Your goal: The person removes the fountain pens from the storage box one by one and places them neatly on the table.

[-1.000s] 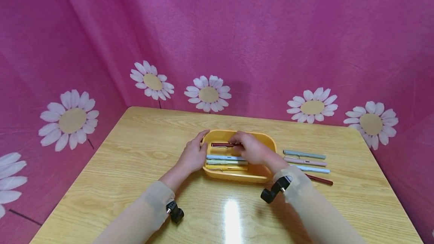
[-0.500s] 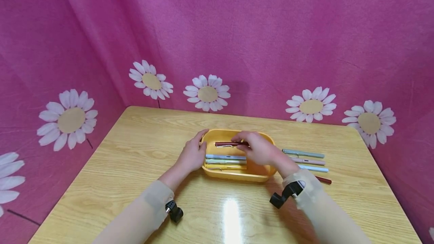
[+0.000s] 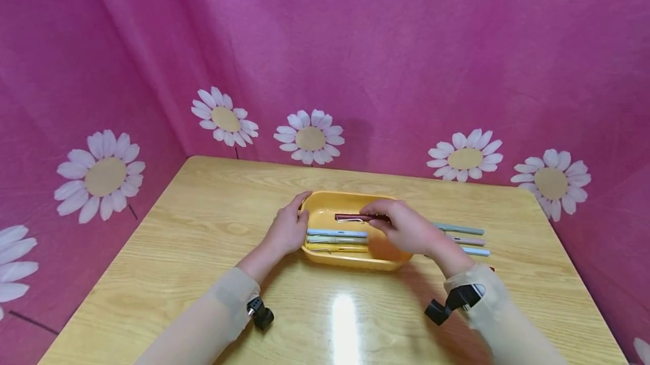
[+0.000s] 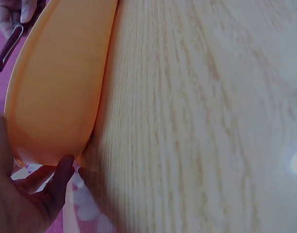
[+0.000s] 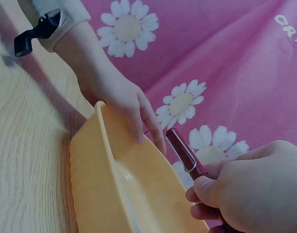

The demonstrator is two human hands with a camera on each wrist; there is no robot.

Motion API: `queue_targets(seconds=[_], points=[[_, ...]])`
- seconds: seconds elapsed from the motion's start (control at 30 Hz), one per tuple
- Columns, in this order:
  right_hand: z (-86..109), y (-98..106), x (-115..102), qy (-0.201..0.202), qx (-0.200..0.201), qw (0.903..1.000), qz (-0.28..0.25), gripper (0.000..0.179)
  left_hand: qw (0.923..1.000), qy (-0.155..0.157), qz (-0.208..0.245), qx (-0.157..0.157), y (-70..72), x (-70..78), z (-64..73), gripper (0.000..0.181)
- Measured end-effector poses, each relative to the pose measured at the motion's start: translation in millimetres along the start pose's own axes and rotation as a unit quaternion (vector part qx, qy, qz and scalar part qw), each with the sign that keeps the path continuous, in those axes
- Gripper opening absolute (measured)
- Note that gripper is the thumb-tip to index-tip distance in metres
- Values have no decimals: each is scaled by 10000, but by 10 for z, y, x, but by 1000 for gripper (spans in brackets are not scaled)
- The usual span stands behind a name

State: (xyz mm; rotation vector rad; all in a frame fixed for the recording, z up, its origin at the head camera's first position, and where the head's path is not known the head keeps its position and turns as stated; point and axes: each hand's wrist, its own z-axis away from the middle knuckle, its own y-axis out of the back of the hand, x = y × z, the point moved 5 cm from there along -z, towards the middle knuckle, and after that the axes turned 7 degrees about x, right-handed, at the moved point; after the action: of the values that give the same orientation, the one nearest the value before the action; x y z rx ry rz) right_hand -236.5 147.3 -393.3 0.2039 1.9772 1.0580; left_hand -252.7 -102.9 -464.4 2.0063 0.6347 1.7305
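Observation:
My right hand (image 3: 406, 228) pinches a dark red pen (image 3: 350, 218) with a metal clip, holding it level above the right half of a yellow-orange plastic tray (image 3: 350, 264). In the right wrist view, thumb and fingers close round the pen (image 5: 183, 151), its clip end sticking out. At the tray's left end my left hand (image 3: 285, 229) grips the rim. The left wrist view shows its fingers against the tray's outer wall (image 4: 66, 87). Inside the tray lie a light blue pen (image 3: 335, 233), a pale green pen (image 3: 337, 240) and a yellow pen (image 3: 340, 249), side by side.
Right of the tray, on the wooden table (image 3: 213, 297), lie a grey-green pen (image 3: 464, 229), a pink pen (image 3: 469, 240), a light blue pen (image 3: 477, 251) and a dark red pen mostly hidden by the right forearm. A pink flowered curtain (image 3: 386, 71) hangs behind.
My right hand has lifted the dark red pen from the tray's back part and carried it to the right. The left hand keeps its place on the rim.

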Motion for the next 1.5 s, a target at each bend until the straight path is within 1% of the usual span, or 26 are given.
queue_targets(seconds=[0.2, 0.3, 0.43, 0.73, 0.87, 1.2, 1.37, 1.5], points=[[128, 141, 50, -214, 95, 9997, 77, 20, 10000, -72, -28, 34, 6, 22, -16, 50], [199, 199, 74, -356, 116, 9993, 97, 21, 10000, -54, 22, 27, 2, 15, -18, 50], [290, 248, 88, -421, 108, 9990, 82, 21, 10000, 20, 28, 24, 4, 8, -8, 50], [465, 293, 101, -346, 55, 9992, 168, 22, 9999, 76, -60, 58, 14, -6, 24, 49], [535, 325, 104, -390, 55, 9990, 206, 22, 9999, 54, -62, 84, 16, -10, 27, 49], [733, 476, 103, -426, 250, 9987, 136, 26, 9999, 49, -99, 82, -6, -17, 15, 49], [868, 541, 119, -321, 412, 9983, 263, 28, 9999, 62, -118, 67, 1, -1, 9, 49], [985, 578, 130, -256, 534, 9980, 211, 27, 9999, -1, -128, 41, -6, 20, 10, 50]])
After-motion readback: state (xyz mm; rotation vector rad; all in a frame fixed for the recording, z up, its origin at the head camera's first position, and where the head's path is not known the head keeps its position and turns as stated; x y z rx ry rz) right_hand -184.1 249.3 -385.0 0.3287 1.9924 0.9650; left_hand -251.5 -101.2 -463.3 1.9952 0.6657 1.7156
